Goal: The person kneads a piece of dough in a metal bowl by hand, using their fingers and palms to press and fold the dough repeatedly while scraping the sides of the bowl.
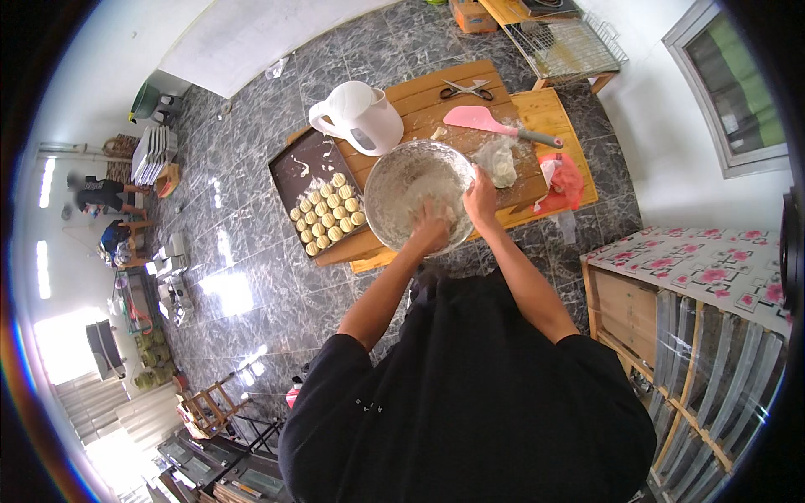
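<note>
A round mixing bowl [385, 195], dusted with flour inside, stands near the front edge of the wooden table [409, 94]. My left hand [433, 227] is down inside it, fingers in a pale floury mix [427, 188]; the fingertips are blurred and partly hidden. At the bowl's right side, my right hand [480, 196] grips the rim. Left of the bowl is a dark baking tray [290, 160] with rows of round, ridged pale-yellow dough pieces [327, 210]. A white electric kettle [371, 119] stands just behind the bowl. To its right lies a pink spatula [475, 118] with a grey handle.
Scissors [466, 90] lie open at the table's back. A clear plastic bag [502, 165] and a red plastic bag [561, 182] are at the right. A cabinet with a flowered cover [692, 261] stands right of me. Far left, a person [104, 193] is by the wall.
</note>
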